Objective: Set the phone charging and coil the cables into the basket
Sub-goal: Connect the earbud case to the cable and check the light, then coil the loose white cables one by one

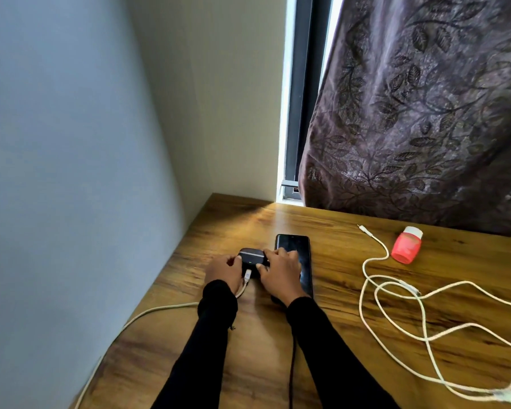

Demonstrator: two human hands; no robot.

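Note:
A small dark earbud case [252, 257] with a green light lies on the wooden table [337, 335]. My left hand [223, 271] and my right hand [279, 273] hold it from either side. A white cable [148, 312] is plugged into its front and runs off to the left edge. A black phone [300, 252] lies face up just right of the case, partly under my right hand. A thin black cable [292, 364] runs from the phone's near end toward me. Loose white cables [396, 314] sprawl over the right of the table. No basket is in view.
A small red bottle with a white cap [407, 245] lies on its side at the back right. A patterned purple curtain [425, 113] hangs over the table's far edge. A wall [56, 172] runs along the table's left side.

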